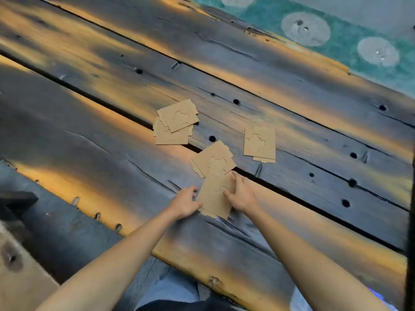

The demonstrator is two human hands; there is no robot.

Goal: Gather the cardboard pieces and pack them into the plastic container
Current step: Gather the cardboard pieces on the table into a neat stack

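Brown cardboard pieces lie in small piles on a dark plank table (pixel 89 135). The nearest stack (pixel 214 198) sits between my hands: my left hand (pixel 186 203) grips its left edge and my right hand (pixel 241 194) presses on its right edge and top. Just beyond it lies a second pile (pixel 213 160), partly under the near stack. A third pile (pixel 176 122) rests further left, and a fourth pile (pixel 259 144) lies to the right. No plastic container is in view.
The planks have dark gaps (pixel 292 194) and several round holes (pixel 212 138). A green patterned floor (pixel 336 34) shows past the far table edge. A lower wooden bench (pixel 20 277) stands at the near left. My lap shows below the front edge.
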